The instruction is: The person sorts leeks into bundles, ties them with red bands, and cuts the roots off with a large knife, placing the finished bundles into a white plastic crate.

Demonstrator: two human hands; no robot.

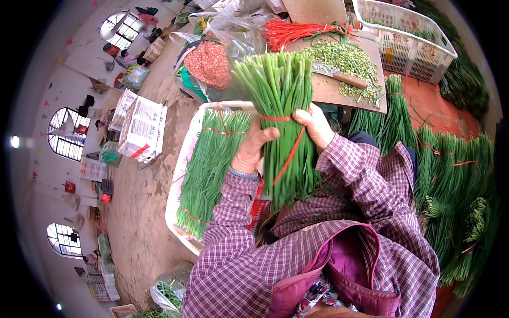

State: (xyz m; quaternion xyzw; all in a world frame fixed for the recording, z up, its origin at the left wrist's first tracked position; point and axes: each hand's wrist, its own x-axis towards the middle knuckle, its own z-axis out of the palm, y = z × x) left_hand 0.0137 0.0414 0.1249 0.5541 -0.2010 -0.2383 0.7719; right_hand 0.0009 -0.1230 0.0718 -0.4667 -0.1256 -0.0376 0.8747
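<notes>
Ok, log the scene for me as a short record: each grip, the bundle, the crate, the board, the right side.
Left grip: on the left side of the green bundle
Right grip: on its right side, thumb at the red band
Bundle: raised, pale ends up, banded around the middle
Crate: white crate at left, holding tied green bundles
Board: cutting board with knife, chopped green pieces, red strips
Right side: more green bundles
</notes>
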